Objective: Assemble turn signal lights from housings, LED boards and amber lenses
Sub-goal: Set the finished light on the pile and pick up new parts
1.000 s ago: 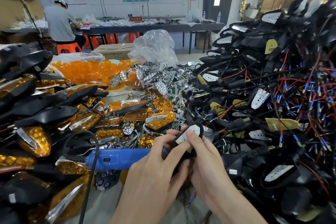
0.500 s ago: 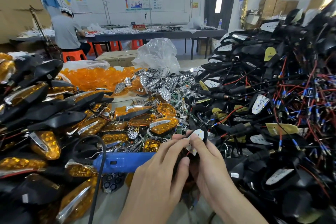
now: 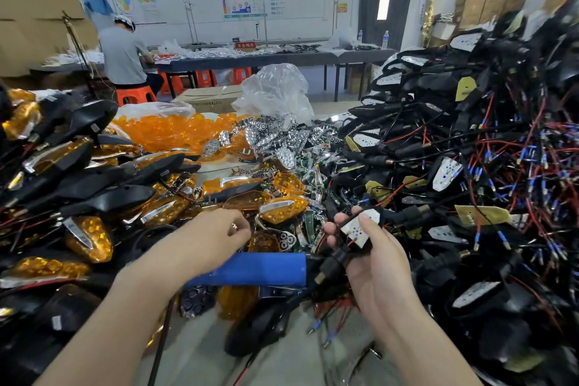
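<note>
My right hand (image 3: 372, 263) grips a black housing with a white LED board (image 3: 360, 226) set in it, thumb pressing on the board. Its black stem and wires hang down below the palm. My left hand (image 3: 216, 238) has come away to the left and hovers over the loose parts, fingers curled with the fingertips together; whether it pinches something small I cannot tell. Amber lenses with chrome trim (image 3: 279, 208) lie just beyond it. Chrome reflectors (image 3: 282, 138) are heaped further back.
A blue-handled tool (image 3: 260, 268) lies across the bench under my left wrist. Finished amber lights (image 3: 84, 185) are stacked at left. A tall tangle of wired black housings (image 3: 488, 166) fills the right. Loose amber lenses (image 3: 169, 131) sit behind. A person works at a far table (image 3: 122, 53).
My left hand let go of the housing and moved left toward the amber lenses. My right hand now holds the housing alone, a little to the right. The camera tilted.
</note>
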Demonstrator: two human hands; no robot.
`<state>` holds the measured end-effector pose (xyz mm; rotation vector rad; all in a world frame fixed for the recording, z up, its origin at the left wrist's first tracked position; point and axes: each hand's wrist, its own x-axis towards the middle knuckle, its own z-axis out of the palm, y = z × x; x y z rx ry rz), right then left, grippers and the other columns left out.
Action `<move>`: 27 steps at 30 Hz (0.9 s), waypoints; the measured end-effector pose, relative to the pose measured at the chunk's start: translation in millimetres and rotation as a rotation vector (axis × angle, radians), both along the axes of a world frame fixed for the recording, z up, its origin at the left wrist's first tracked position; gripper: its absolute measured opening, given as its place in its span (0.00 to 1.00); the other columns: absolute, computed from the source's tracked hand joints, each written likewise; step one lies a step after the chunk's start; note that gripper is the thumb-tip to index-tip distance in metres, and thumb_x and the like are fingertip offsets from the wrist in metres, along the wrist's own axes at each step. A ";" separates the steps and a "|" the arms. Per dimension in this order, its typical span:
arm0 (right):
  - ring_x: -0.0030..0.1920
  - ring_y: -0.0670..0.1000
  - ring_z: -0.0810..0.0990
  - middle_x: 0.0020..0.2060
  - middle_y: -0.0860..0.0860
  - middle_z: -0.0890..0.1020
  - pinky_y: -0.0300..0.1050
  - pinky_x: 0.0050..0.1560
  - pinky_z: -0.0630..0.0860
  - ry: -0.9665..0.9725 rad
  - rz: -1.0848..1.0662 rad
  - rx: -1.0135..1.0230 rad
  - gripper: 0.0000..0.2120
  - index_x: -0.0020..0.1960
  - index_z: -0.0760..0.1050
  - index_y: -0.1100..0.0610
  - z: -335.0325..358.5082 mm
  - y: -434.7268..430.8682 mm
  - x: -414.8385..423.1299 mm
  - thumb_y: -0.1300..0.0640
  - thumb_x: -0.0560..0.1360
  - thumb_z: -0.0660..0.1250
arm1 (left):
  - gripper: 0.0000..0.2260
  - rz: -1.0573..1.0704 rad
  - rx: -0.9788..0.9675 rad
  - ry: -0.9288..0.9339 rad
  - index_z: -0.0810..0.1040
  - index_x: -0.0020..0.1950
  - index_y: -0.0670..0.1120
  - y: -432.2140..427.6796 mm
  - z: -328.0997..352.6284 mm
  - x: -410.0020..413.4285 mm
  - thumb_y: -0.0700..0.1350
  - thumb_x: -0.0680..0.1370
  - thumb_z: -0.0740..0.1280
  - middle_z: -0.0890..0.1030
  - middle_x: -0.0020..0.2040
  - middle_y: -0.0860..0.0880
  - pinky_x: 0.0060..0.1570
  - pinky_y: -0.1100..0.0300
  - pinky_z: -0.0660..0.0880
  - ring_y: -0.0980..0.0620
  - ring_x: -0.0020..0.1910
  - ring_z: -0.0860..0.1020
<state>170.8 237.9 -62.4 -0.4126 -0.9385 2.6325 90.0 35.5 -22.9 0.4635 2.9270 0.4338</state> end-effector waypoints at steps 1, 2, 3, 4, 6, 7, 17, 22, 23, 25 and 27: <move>0.35 0.56 0.85 0.36 0.56 0.85 0.43 0.32 0.81 0.000 -0.001 -0.009 0.07 0.53 0.77 0.59 0.1 0.3 -0.3 0.61 0.84 0.60 | 0.07 -0.019 -0.060 -0.053 0.76 0.58 0.55 -0.1 2.1 -5.5 0.52 0.83 0.62 0.75 0.47 0.59 0.41 0.65 0.71 0.62 0.45 0.75; 0.35 0.56 0.85 0.36 0.56 0.85 0.43 0.32 0.81 0.000 -0.002 -0.013 0.08 0.52 0.77 0.59 -0.1 0.3 -0.4 0.62 0.84 0.60 | 0.07 -0.037 -0.105 -0.089 0.77 0.58 0.55 0.6 3.6 -9.8 0.51 0.82 0.63 0.76 0.48 0.59 0.45 0.64 0.73 0.61 0.46 0.75; 0.35 0.56 0.85 0.36 0.56 0.85 0.43 0.32 0.81 0.000 -0.004 -0.014 0.08 0.52 0.77 0.59 -0.3 0.1 -0.8 0.62 0.84 0.60 | 0.07 -0.052 -0.141 -0.113 0.78 0.58 0.54 1.7 4.6 -13.8 0.51 0.82 0.63 0.77 0.50 0.58 0.50 0.62 0.74 0.59 0.49 0.76; 0.35 0.56 0.85 0.36 0.56 0.85 0.43 0.32 0.81 0.000 -0.005 -0.014 0.08 0.52 0.77 0.59 -0.5 0.0 -0.8 0.62 0.84 0.60 | 0.07 -0.064 -0.171 -0.127 0.78 0.58 0.54 3.2 5.1 -16.9 0.50 0.82 0.64 0.77 0.52 0.57 0.53 0.61 0.74 0.57 0.51 0.76; 0.36 0.56 0.86 0.37 0.56 0.85 0.44 0.33 0.82 -0.006 0.001 -0.010 0.07 0.52 0.77 0.59 -0.2 -0.5 -0.8 0.61 0.84 0.60 | 0.09 -0.073 -0.191 -0.137 0.78 0.61 0.53 5.4 4.8 -20.8 0.48 0.82 0.64 0.77 0.53 0.55 0.54 0.61 0.73 0.55 0.52 0.75; 0.36 0.56 0.86 0.37 0.56 0.85 0.45 0.34 0.82 -0.011 0.004 -0.006 0.07 0.53 0.77 0.59 -0.2 -0.4 -0.7 0.61 0.84 0.60 | 0.10 -0.072 -0.188 -0.140 0.77 0.63 0.53 6.3 4.0 -21.6 0.47 0.82 0.64 0.76 0.53 0.55 0.53 0.61 0.72 0.55 0.52 0.75; 0.37 0.56 0.86 0.38 0.56 0.85 0.47 0.39 0.82 -0.014 0.027 0.027 0.07 0.54 0.77 0.59 -1.5 1.8 -1.6 0.60 0.84 0.61 | 0.21 -0.102 -0.139 -0.261 0.67 0.70 0.56 -8.0 -9.4 -9.9 0.49 0.79 0.69 0.74 0.61 0.55 0.60 0.59 0.73 0.56 0.57 0.75; 0.37 0.56 0.85 0.39 0.56 0.85 0.50 0.45 0.80 -0.004 0.040 0.050 0.06 0.54 0.77 0.58 -2.3 0.1 0.1 0.60 0.84 0.61 | 0.13 -0.009 0.085 -0.015 0.74 0.62 0.56 -23.6 -17.7 -8.3 0.43 0.80 0.67 0.76 0.58 0.56 0.45 0.68 0.72 0.59 0.51 0.77; 0.38 0.56 0.85 0.39 0.56 0.85 0.50 0.45 0.80 -0.002 0.043 0.054 0.06 0.54 0.77 0.58 -2.7 -0.3 0.5 0.60 0.84 0.61 | 0.12 -0.005 0.084 0.025 0.74 0.62 0.56 -24.7 -18.7 -8.0 0.42 0.81 0.66 0.76 0.58 0.56 0.43 0.70 0.71 0.60 0.50 0.77; 0.38 0.57 0.85 0.39 0.56 0.85 0.50 0.45 0.80 -0.006 0.044 0.073 0.07 0.54 0.77 0.58 -3.4 -0.4 1.2 0.60 0.84 0.61 | 0.12 -0.026 0.052 0.065 0.74 0.61 0.57 -24.4 -20.8 -6.9 0.41 0.81 0.65 0.77 0.59 0.57 0.46 0.70 0.69 0.61 0.51 0.75; 0.39 0.57 0.85 0.39 0.55 0.85 0.49 0.44 0.80 -0.009 0.044 0.089 0.07 0.55 0.77 0.58 -4.0 -0.7 1.6 0.60 0.84 0.60 | 0.12 -0.041 0.006 0.076 0.75 0.61 0.58 -21.5 -20.2 -4.0 0.42 0.81 0.65 0.78 0.59 0.57 0.50 0.68 0.70 0.60 0.52 0.74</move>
